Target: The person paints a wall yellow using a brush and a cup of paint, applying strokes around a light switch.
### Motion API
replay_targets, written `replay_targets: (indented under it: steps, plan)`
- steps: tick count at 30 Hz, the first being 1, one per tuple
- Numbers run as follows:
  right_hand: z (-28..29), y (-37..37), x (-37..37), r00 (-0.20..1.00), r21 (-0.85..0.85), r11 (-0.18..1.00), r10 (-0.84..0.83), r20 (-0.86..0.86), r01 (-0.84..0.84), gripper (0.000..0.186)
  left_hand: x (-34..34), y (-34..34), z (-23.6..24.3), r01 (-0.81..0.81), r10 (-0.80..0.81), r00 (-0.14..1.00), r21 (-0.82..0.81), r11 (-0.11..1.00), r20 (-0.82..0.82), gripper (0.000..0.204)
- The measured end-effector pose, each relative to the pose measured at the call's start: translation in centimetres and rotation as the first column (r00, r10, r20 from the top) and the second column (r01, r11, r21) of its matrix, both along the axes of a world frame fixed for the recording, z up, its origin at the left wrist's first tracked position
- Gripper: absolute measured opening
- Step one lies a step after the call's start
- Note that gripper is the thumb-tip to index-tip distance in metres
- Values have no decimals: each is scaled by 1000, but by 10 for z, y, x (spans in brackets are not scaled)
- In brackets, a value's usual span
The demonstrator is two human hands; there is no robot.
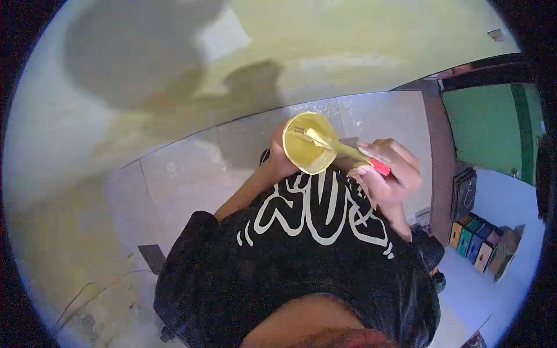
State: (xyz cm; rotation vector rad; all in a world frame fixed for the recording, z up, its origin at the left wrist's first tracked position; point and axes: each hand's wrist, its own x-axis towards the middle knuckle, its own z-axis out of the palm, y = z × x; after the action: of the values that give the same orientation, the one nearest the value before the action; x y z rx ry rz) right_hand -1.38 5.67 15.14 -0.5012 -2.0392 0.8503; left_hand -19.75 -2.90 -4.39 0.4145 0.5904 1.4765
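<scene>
Up in front of my chest, my left hand is wrapped round a cup coated with yellow paint inside. Its mouth faces me. My right hand grips a paintbrush by its red end, thumb and fingers closed on it. The paint-covered part of the brush slants over the right side of the rim, and its pale yellow tip lies over the cup's opening. Most of my left fingers are hidden behind the cup.
A pale yellow wall with dark shadows rises ahead, above light floor tiles. To the right are a green door and several coloured drawer boxes. A thin cable and a dark flat piece lie at lower left.
</scene>
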Motion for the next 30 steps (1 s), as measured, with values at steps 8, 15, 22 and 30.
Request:
replay_targets:
  steps: [8,15,22,30]
  plan:
    - [27,3,-2,998,50,997,58,-13,-57,31,14,8,-5,-50,85,978,-178,983,193,75]
    - [21,8,-5,988,40,988,151,-34,-149,32,16,-16,-16,-237,229,777,65,969,-586,94]
    - [13,0,-10,993,94,994,64,-99,-55,33,-6,-3,73,-35,90,845,-113,993,527,50]
    - [6,-2,-21,996,88,996,0,-85,8,29,-19,-6,36,-244,245,964,-20,970,104,65]
